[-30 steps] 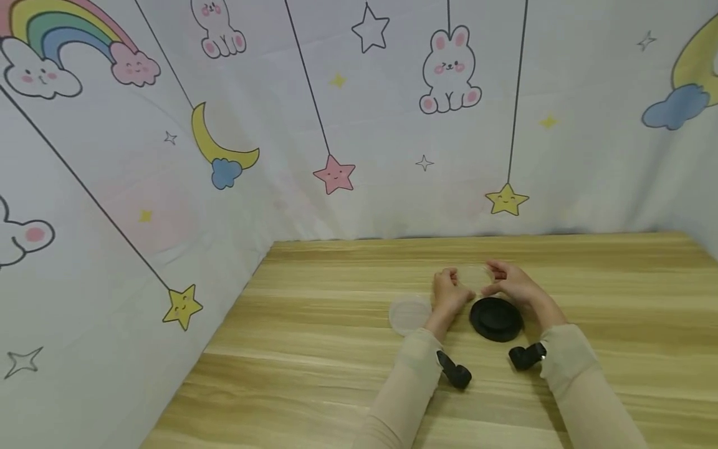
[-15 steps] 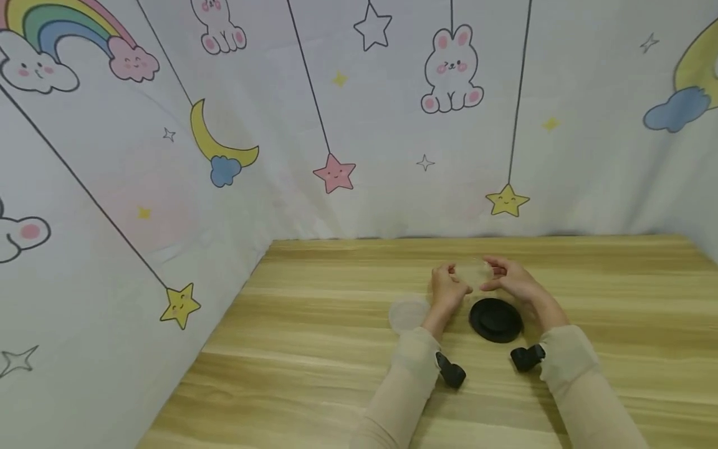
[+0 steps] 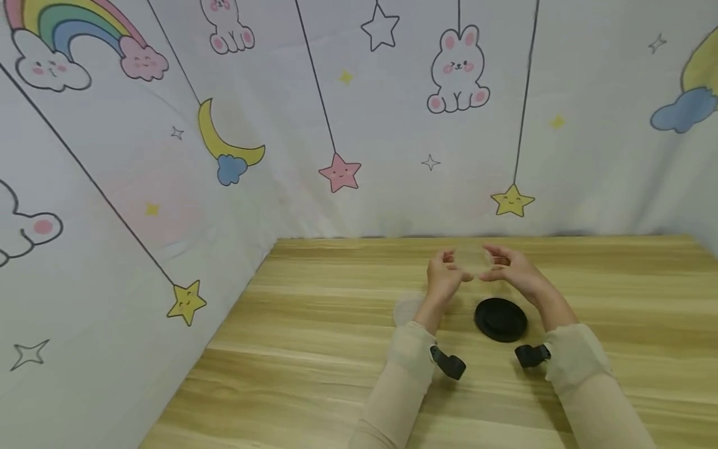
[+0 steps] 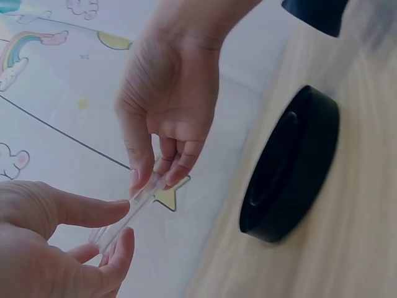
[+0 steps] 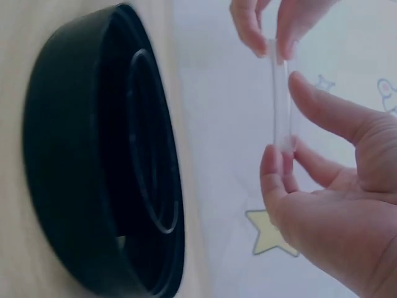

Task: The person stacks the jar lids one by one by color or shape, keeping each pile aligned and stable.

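Observation:
Both hands hold a thin clear disc point(image 3: 472, 257) by its edge, raised over the far part of the table. My left hand point(image 3: 443, 279) pinches its left side, thumb toward me. Opposite it, my right hand point(image 3: 520, 274) pinches the right side. In the right wrist view the disc point(image 5: 282, 105) appears edge-on between the fingertips; the left wrist view also shows the disc point(image 4: 139, 202) tilted. Nearer me, below the hands, sits a round black dish point(image 3: 501, 320) with a raised ring inside. A second clear disc point(image 3: 407, 308) lies left of it, partly hidden by the left forearm.
The wood-patterned table point(image 3: 314, 349) extends to both sides. A white cloth wall point(image 3: 387, 125) printed with rabbits and stars rises behind and at the left. Black wrist cameras point(image 3: 449, 363) are strapped to both wrists.
Both hands have risen slightly and moved away from me with the clear disc, leaving a wider gap to the black dish. The dish and the other disc stay in place.

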Demonstrator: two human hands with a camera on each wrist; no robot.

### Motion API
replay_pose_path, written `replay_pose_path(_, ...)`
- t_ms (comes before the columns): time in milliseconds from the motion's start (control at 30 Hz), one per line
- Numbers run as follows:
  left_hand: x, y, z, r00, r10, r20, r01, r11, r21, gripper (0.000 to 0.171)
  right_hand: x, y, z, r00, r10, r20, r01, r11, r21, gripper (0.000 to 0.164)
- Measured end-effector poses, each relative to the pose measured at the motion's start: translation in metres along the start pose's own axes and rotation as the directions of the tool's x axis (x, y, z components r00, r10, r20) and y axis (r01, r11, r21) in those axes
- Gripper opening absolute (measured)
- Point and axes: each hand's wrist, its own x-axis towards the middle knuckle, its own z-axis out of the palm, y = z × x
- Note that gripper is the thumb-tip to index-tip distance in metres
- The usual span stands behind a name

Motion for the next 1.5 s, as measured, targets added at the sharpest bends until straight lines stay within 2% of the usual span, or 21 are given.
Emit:
replay_pose_path(233, -0.006, 0.012, -0.005, 0.999, -0.009, 0.032, 0.012, 0.997, -0.072, 0.063, -0.007, -0.013, -0.002, 1.000, -0.019, -0.022, 0.020, 1.000, 0.006, 0.083)
replay_pose_path(400, -0.011, 0.018, -0.019, 0.994, -0.023, 0.104, 0.040, 0.986, -0.161, 0.064, -0.009, -0.024, 0.000, 0.999, -0.043, -0.005, 0.043, 0.999, 0.003, 0.084)
replay_pose_path(500, -0.014, 0.020, -0.029, 0.991, -0.028, 0.132, 0.050, 0.985, -0.167, 0.063, -0.011, -0.030, 0.004, 0.998, -0.061, 0.003, 0.061, 0.998, -0.020, 0.082)
replay_pose_path(700, -0.016, 0.023, -0.044, 0.985, -0.036, 0.171, 0.057, 0.991, -0.119, 0.064, -0.011, -0.037, 0.013, 0.997, -0.075, 0.022, 0.075, 0.996, -0.037, 0.082)
replay_pose_path(900, -0.019, 0.018, -0.064, 0.979, -0.023, 0.202, 0.039, 0.996, -0.078, 0.067, -0.010, -0.041, 0.028, 0.995, -0.091, 0.050, 0.094, 0.994, -0.052, 0.085)
replay_pose_path(1133, -0.025, 0.014, -0.084, 0.974, -0.092, 0.208, 0.110, 0.991, -0.073, 0.068, -0.010, -0.043, 0.047, 0.991, -0.102, 0.083, 0.106, 0.993, -0.047, 0.079)
replay_pose_path(1500, -0.027, -0.005, -0.121, 0.971, -0.081, 0.225, 0.072, 0.996, 0.046, 0.065, 0.000, -0.037, 0.079, 0.986, -0.101, 0.130, 0.113, 0.990, -0.089, 0.078)
